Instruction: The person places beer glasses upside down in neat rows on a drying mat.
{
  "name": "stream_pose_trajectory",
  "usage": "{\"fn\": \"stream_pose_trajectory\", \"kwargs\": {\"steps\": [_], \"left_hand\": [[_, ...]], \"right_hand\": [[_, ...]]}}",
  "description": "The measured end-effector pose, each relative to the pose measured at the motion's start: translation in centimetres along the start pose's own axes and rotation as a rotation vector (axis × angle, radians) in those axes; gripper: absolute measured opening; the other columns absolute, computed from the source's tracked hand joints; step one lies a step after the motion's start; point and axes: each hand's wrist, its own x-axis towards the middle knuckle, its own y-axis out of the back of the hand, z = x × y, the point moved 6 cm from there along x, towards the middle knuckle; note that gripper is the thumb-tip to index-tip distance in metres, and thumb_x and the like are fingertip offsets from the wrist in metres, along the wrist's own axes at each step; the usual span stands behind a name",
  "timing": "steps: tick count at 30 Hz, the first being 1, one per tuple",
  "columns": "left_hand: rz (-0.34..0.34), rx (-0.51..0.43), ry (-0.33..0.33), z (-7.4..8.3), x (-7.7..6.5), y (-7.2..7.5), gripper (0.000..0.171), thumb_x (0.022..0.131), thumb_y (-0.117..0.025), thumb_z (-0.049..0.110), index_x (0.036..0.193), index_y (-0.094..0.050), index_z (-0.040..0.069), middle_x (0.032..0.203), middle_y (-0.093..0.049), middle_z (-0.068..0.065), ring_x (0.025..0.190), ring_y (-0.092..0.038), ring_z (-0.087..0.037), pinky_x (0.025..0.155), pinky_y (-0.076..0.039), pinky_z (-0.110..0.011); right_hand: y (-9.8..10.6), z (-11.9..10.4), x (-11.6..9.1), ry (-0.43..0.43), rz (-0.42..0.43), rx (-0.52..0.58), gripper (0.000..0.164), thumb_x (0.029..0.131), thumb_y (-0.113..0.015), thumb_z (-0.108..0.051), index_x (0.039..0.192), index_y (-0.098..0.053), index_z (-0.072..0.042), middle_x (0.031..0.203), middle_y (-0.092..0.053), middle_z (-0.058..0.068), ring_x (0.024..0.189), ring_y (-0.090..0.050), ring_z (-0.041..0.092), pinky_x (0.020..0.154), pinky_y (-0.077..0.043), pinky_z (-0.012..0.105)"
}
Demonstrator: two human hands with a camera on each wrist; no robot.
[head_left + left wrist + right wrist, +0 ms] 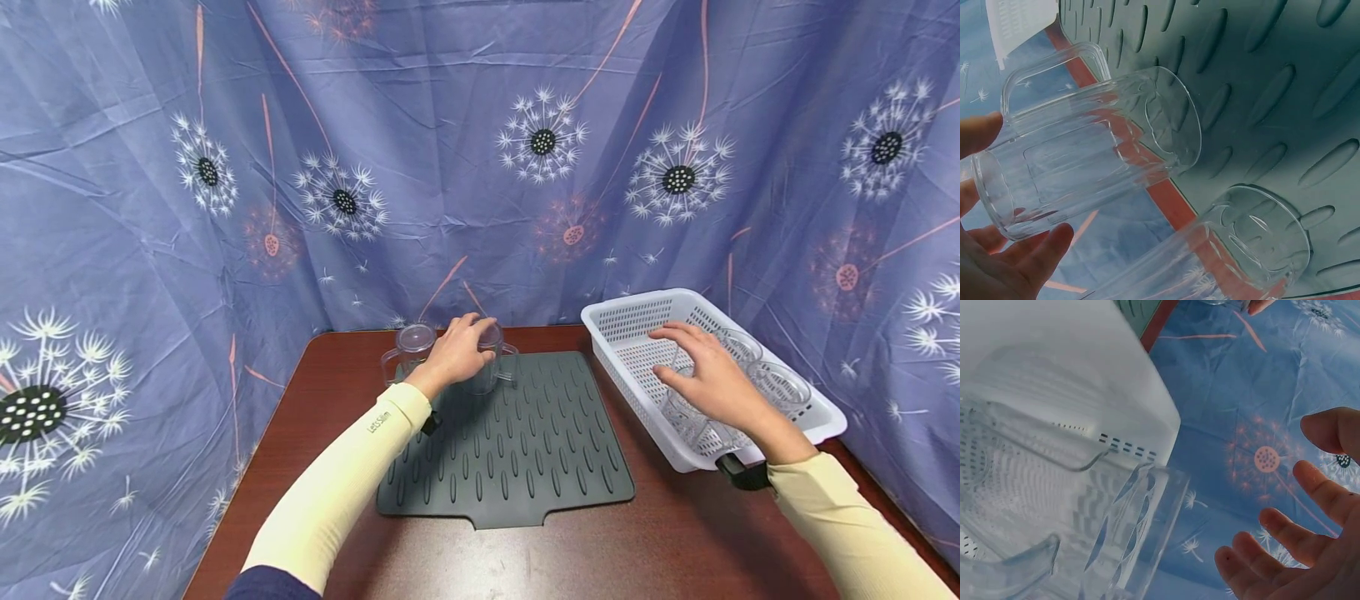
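My left hand (456,352) grips a clear glass mug (483,375) by its base, thumb on one side and fingers on the other. This mug is upside down, its rim at the dark ribbed drying mat (525,433) and its handle (1054,69) pointing right in the head view. Just left of it stands a second upside-down mug (415,340), partly hidden behind my hand and wrist. My right hand (708,379) hovers over the white basket (618,367), fingers spread and holding nothing. Below it, several clear glass mugs (780,383) lie in the basket.
The mat lies on a reddish-brown table (315,467), with the basket at its right. A blue curtain (450,167) with dandelion prints hangs close behind the table and along both sides.
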Motion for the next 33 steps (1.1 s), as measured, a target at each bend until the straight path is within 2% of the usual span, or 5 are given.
{"fn": "stream_pose_trajectory", "kwargs": {"steps": [6, 14, 24, 33], "left_hand": [[0.026, -0.02, 0.004, 0.0, -0.1, 0.2, 0.061, 0.097, -0.067, 0.03, 0.154, -0.043, 0.028, 0.156, -0.039, -0.01, 0.141, -0.04, -0.032, 0.093, -0.051, -0.055], [0.055, -0.065, 0.029, -0.5, -0.3, 0.3, 0.061, 0.097, -0.067, 0.031, 0.153, -0.043, 0.031, 0.154, -0.04, -0.008, 0.139, -0.041, -0.031, 0.096, -0.049, -0.056], [0.049, -0.085, 0.022, -0.3, -0.3, 0.5, 0.065, 0.096, -0.069, 0.032, 0.154, -0.041, 0.03, 0.156, -0.038, -0.007, 0.142, -0.039, -0.031, 0.095, -0.05, -0.056], [0.034, -0.059, 0.018, -0.4, -0.1, -0.1, 0.065, 0.096, -0.068, 0.033, 0.155, -0.04, 0.03, 0.159, -0.035, -0.01, 0.144, -0.037, -0.031, 0.095, -0.051, -0.053]], "right_hand": [[0.0, 0.6, -0.1, 0.009, 0.001, -0.008, 0.047, 0.088, -0.074, -0.014, 0.132, -0.06, -0.004, 0.138, -0.053, 0.025, 0.125, -0.046, 0.052, 0.1, -0.032, 0.069], [-0.1, 1.5, -0.5, -0.001, -0.032, -0.038, 0.045, 0.086, -0.075, -0.015, 0.127, -0.063, -0.003, 0.135, -0.054, 0.027, 0.124, -0.045, 0.054, 0.099, -0.032, 0.069], [-1.1, 2.9, -1.1, 0.012, -0.16, -0.103, 0.049, 0.085, -0.079, -0.022, 0.128, -0.064, -0.005, 0.134, -0.057, 0.028, 0.122, -0.049, 0.054, 0.1, -0.031, 0.069], [-1.7, 3.5, -1.6, -0.049, -0.275, -0.091, 0.056, 0.084, -0.08, -0.025, 0.133, -0.062, -0.006, 0.139, -0.054, 0.031, 0.13, -0.043, 0.056, 0.105, -0.027, 0.073]]}}
